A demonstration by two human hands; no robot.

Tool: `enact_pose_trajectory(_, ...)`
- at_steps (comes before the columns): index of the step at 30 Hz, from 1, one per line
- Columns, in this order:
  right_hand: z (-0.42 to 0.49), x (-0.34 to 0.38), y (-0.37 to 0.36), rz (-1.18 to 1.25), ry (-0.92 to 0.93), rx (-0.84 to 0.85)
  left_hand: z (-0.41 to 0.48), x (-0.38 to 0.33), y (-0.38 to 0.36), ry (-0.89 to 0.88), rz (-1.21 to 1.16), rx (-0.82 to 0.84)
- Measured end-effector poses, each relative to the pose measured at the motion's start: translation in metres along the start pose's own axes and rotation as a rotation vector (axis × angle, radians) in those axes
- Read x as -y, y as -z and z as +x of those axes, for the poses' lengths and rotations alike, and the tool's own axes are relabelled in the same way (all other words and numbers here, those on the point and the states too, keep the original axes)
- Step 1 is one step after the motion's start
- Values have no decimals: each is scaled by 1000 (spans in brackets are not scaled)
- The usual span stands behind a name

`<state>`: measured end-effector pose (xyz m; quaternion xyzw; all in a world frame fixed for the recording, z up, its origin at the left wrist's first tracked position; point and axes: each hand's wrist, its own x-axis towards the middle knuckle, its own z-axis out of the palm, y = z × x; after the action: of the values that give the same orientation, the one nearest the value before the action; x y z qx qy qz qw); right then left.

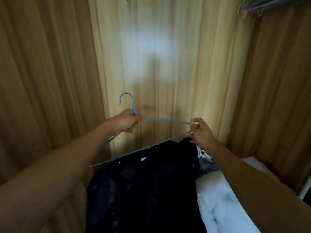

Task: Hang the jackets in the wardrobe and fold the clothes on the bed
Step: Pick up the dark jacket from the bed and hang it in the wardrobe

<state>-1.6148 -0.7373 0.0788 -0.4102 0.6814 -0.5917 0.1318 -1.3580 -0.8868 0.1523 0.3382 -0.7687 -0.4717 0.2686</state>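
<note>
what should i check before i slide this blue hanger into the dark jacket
1. Left hand grips the blue hanger below its hook: ok.
2. Right hand pinches the hanger's right corner: ok.
3. Hook snagged on nothing: ok, it stands clear in front of the curtain.
4. Hanger inside the dark jacket: not ok, the wire is above the fabric.
5. Jacket's collar opening found: cannot tell, the fabric is dark and bunched.

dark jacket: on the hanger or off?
Off. The blue wire hanger, gripped by left hand and right hand, shows bare wire; the dark jacket lies below, reaching up to the right hand.
</note>
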Motion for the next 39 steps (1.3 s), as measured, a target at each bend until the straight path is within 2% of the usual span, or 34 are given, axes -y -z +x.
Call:
enact_pose_trajectory(3,5,-45,-32,-252,-80,92,-6,29,11,93,98,-23)
enact_pose_trajectory(6,10,-90,-44,-705,-143,232,-10,52,16,165,207,1)
enact_pose_trajectory(8,18,-119,-49,-842,-175,345,-12,68,12,178,256,5)
enact_pose_trajectory(10,31,-149,-54,-842,-128,377,-15,82,4,192,279,28)
enact_pose_trajectory(12,44,-174,-63,-760,26,303,-18,92,-4,214,231,61)
enact_pose_trajectory(16,29,-115,-73,-754,147,35,-11,105,-8,171,235,37)
enact_pose_trajectory(18,25,-82,-81,-652,192,24,-2,107,-11,99,259,-24)
enact_pose_trajectory(21,14,-29,-101,-416,197,195,10,102,-28,53,208,-109)
enact_pose_trajectory(23,10,0,-113,-381,310,331,16,99,-45,32,125,-71)
enact_pose_trajectory(26,16,17,-116,-616,376,506,21,100,-59,-1,83,-10)
enact_pose_trajectory(28,30,6,-108,-895,345,553,23,108,-61,-6,2,0)
enact_pose_trajectory(29,32,-1,-105,-962,308,586,24,111,-62,-8,-36,6)
enact_pose_trajectory(31,28,-13,-111,-848,224,667,24,117,-63,-21,-41,1)
enact_pose_trajectory(33,22,-26,-123,-759,232,666,25,125,-62,-51,-57,-34)
enact_pose_trajectory(35,21,-39,-125,-822,341,587,28,146,-52,-43,-56,-47)
enact_pose_trajectory(39,32,-56,-105,-839,360,530,12,206,-9,97,195,116)
